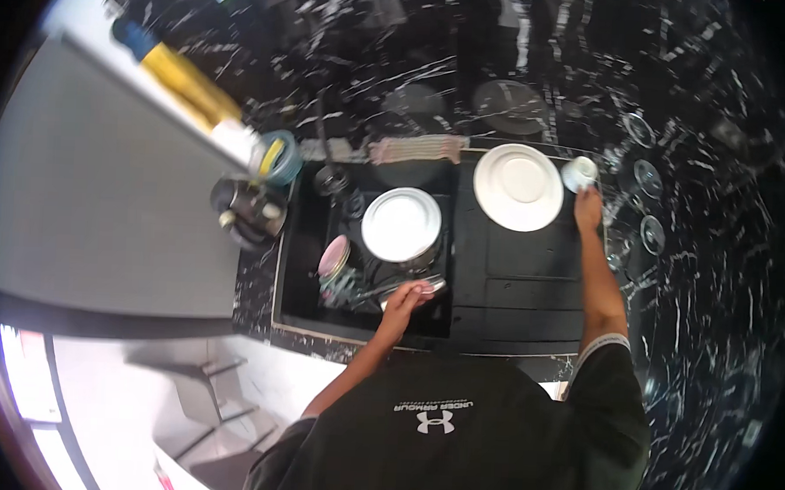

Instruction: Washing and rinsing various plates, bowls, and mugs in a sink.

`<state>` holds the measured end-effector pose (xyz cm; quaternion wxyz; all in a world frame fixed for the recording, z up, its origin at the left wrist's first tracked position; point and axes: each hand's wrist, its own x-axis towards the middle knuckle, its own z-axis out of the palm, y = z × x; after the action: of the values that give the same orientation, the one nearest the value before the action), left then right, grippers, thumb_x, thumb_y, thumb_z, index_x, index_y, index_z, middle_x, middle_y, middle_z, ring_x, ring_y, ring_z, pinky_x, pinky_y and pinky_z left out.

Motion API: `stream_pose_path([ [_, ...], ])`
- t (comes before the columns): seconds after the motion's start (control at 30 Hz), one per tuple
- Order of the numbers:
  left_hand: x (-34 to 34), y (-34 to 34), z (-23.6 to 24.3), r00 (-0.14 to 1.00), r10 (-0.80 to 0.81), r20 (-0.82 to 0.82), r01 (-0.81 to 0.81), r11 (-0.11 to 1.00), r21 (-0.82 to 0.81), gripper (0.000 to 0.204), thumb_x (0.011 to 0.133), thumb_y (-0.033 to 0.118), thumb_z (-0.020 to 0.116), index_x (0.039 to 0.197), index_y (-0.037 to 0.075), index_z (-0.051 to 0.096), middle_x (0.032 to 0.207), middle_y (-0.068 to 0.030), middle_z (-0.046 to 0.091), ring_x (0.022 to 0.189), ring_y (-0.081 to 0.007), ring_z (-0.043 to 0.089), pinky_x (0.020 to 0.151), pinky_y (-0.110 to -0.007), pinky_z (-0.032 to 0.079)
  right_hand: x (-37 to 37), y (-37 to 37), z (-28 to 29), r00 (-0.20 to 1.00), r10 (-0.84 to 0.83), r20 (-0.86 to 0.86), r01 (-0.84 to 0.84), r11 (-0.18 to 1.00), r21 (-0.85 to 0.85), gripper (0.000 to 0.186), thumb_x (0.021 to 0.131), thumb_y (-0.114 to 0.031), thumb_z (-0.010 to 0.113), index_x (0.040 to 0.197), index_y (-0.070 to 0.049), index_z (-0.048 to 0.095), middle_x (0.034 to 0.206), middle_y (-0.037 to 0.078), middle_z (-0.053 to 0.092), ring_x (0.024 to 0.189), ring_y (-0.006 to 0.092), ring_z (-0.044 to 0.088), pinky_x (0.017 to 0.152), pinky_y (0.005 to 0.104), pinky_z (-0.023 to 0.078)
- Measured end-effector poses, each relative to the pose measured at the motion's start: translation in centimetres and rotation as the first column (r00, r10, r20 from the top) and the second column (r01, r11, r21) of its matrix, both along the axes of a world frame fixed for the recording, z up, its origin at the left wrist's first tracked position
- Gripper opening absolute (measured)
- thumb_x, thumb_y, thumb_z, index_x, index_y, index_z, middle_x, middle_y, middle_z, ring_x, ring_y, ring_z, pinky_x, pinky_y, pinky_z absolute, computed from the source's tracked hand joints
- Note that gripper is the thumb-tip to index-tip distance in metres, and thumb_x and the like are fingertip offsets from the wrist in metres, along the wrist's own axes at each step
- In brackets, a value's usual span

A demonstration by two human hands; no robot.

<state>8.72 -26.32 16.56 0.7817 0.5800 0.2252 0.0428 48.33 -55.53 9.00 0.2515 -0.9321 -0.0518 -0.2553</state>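
Note:
My right hand (589, 208) reaches to the far right corner of the drainboard, its fingers closed on a small white cup (579, 173). Beside that cup lies a large white plate (518, 187). Over the near part of the black sink basin, my left hand (400, 303) is closed on a shiny, silvery or clear object (432, 285) whose kind is too blurred to tell. Just beyond it in the basin sits a smaller white plate (401, 224). A pink-topped bowl or cup (334, 256) leans to the left, with a patterned greenish piece (342, 287) below it.
Several clear glasses (648, 179) stand on the marbled counter at right. A dark tap (330, 180) rises at the basin's far left. Behind lies a striped pink cloth (417, 150). At left are a blue bowl (287, 164) with something yellow, and a dark jug-like item (252, 211).

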Motion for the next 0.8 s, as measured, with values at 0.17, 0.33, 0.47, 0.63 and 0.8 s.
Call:
stream_pose_path([
  [0.17,-0.7,0.1,-0.5,0.997,0.002,0.078,-0.002,1.0,-0.001,0.027,0.089,0.021,0.042,0.104,0.0,0.051,0.098,-0.0089,0.057,0.089,-0.016,0.055,0.08,-0.026,0.041,-0.6,1.0,0.8,0.958,0.064,-0.279,-0.074,0.997,-0.024,0.023,0.077,-0.021,0.055,0.085,0.0,0.058,0.076,0.019,0.06,0.073,0.0333,0.058,0.067,0.0377,0.044],
  [0.33,-1.5,0.3,-0.4,0.991,-0.036,0.132,0.035,0.999,0.009,0.027,0.089,0.02,0.042,0.105,0.001,0.051,0.099,-0.0089,0.056,0.091,-0.016,0.055,0.081,-0.027,0.042,-2.0,-0.7,-0.4,0.945,0.231,-0.233,-0.175,0.955,0.24,0.025,0.075,-0.014,0.057,0.096,-0.001,0.056,0.088,0.015,0.059,0.08,0.0254,0.058,0.066,0.0338,0.045],
  [0.47,-2.4,0.6,-0.8,0.981,-0.04,0.192,0.04,0.999,0.002,0.027,0.089,0.021,0.041,0.105,0.001,0.051,0.098,-0.0081,0.057,0.089,-0.0152,0.055,0.08,-0.027,0.041,-7.5,0.8,1.7,0.946,0.31,-0.095,-0.28,0.928,0.244,0.032,0.074,-0.008,0.058,0.105,-0.002,0.051,0.098,0.013,0.054,0.086,0.0209,0.054,0.065,0.0306,0.045],
  [0.63,-3.3,0.6,-1.0,0.98,-0.048,0.192,0.048,0.999,0.003,0.027,0.089,0.021,0.041,0.105,0.001,0.051,0.097,-0.0079,0.057,0.087,-0.0146,0.055,0.08,-0.026,0.041,-17.5,5.3,5.9,0.873,0.473,-0.124,-0.408,0.845,0.347,0.032,0.075,-0.002,0.055,0.106,-0.004,0.05,0.099,0.009,0.051,0.083,0.0171,0.051,0.064,0.0257,0.045],
  [0.8,-3.8,1.4,-1.0,0.98,-0.066,0.189,0.064,0.998,0.016,0.027,0.089,0.021,0.041,0.105,0.0,0.05,0.096,-0.0077,0.056,0.087,-0.0143,0.055,0.079,-0.026,0.042,-25.0,10.3,6.2,0.678,0.72,-0.147,-0.62,0.668,0.412,0.029,0.077,0.0,0.052,0.104,-0.007,0.051,0.106,0.008,0.049,0.091,0.0171,0.051,0.065,0.0238,0.045],
])
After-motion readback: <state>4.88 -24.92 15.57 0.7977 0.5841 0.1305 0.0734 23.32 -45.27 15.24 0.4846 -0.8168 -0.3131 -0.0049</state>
